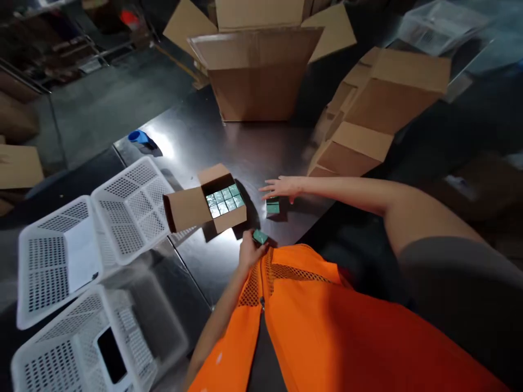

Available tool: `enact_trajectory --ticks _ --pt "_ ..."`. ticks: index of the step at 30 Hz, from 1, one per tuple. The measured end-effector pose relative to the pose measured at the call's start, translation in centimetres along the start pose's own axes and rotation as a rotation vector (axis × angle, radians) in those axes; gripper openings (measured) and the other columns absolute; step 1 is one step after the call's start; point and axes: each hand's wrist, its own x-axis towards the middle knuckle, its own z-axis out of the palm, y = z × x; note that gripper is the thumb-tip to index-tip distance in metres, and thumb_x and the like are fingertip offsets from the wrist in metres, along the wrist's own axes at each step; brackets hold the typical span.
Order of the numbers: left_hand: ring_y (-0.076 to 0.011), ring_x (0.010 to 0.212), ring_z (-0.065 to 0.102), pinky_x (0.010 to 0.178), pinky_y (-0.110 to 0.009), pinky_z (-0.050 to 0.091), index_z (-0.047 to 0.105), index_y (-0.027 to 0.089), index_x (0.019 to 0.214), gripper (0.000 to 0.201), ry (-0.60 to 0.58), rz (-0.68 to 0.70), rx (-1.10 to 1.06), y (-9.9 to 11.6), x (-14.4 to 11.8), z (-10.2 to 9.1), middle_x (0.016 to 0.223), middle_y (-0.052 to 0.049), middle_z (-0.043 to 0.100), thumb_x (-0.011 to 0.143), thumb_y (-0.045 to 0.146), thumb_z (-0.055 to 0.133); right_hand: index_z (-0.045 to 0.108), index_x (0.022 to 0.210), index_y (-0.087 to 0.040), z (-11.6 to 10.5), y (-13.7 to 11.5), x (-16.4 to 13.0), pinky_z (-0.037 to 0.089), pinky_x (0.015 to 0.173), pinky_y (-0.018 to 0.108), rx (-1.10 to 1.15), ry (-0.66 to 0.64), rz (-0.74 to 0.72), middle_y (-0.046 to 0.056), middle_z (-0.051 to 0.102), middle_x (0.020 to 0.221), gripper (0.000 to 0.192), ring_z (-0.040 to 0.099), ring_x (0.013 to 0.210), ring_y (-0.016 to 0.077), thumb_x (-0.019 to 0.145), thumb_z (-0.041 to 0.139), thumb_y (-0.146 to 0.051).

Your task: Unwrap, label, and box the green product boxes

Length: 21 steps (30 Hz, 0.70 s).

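1. Orange vest (327, 321) is filling the near view; white mesh baskets (122, 212) are sitting to the person's left on the dark steel table (196, 136).
2. Left hand (250, 251) is gripping one small green box (260, 236) by its end, close to the vest.
3. Right hand (284, 188) is reaching out flat, fingers spread, touching a second green box (272, 207); not closed on it.
4. Small open carton (212, 204) is holding more green boxes, packed tight.
5. Boxes are looking light, stiff, crushable at the corners; pinching across opposite side faces should hold best.
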Motion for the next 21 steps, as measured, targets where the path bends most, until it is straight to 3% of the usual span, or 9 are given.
enact_trajectory --ticks 5,8,12,15,18,21 --pt "-0.0258 0.112 0.061 0.094 -0.037 0.049 0.045 0.014 0.137 0.065 0.049 0.044 0.026 2.0 2.7 1.1 0.131 -0.016 0.056 0.08 0.031 0.073 0.061 0.126 -0.012 1.9 -2.2 1.3 0.039 0.099 0.043 0.086 0.015 0.029 0.01 0.059 0.128 0.053 0.051 0.12 0.0252 0.074 0.072 -0.011" --pt "-0.0291 0.122 0.057 0.1 -0.039 0.046 0.044 0.015 0.14 0.071 0.059 0.025 0.034 2.1 3.1 0.9 0.135 -0.016 0.056 0.078 0.033 0.075 0.059 0.129 -0.014 3.5 -4.1 1.7 0.039 0.098 0.039 0.126 0.069 0.06 0.009 0.058 0.125 0.054 0.054 0.114 0.0242 0.076 0.07 -0.012" --pt "-0.0329 0.123 0.056 0.101 -0.043 0.046 0.046 0.018 0.14 0.086 0.048 -0.03 0.052 1.0 2.4 0.4 0.136 -0.014 0.058 0.065 0.034 0.086 0.055 0.135 -0.017 6.5 -6.2 2.0 0.038 0.099 0.044 0.181 0.141 0.044 0.012 0.054 0.128 0.058 0.049 0.116 0.0288 0.078 0.064 -0.012" --pt "-0.0296 0.126 0.055 0.104 -0.039 0.044 0.049 0.02 0.137 0.076 0.053 -0.027 0.047 0.6 1.3 0.4 0.136 -0.011 0.058 0.069 0.033 0.081 0.05 0.14 -0.02 7.7 -7.0 1.9 0.036 0.099 0.05 0.183 0.141 -0.026 0.014 0.044 0.144 0.073 0.042 0.121 0.0341 0.071 0.072 -0.017" --pt "-0.0263 0.125 0.057 0.103 -0.037 0.045 0.049 0.019 0.133 0.06 0.089 -0.016 0.022 1.2 0.3 0.7 0.134 -0.011 0.06 0.077 0.028 0.07 0.048 0.142 -0.025 7.4 -7.5 1.2 0.039 0.095 0.048 0.123 0.121 -0.052 0.014 0.037 0.151 0.099 0.042 0.12 0.0374 0.052 0.088 -0.027" --pt "-0.0279 0.117 0.062 0.095 -0.037 0.05 0.05 0.018 0.127 0.052 0.12 -0.012 -0.003 1.4 -0.1 0.9 0.125 -0.013 0.064 0.079 0.03 0.063 0.055 0.134 -0.028 6.9 -7.9 0.7 0.043 0.086 0.04 0.047 0.127 0.004 0.011 0.051 0.138 0.086 0.048 0.114 0.0338 0.055 0.089 -0.035"
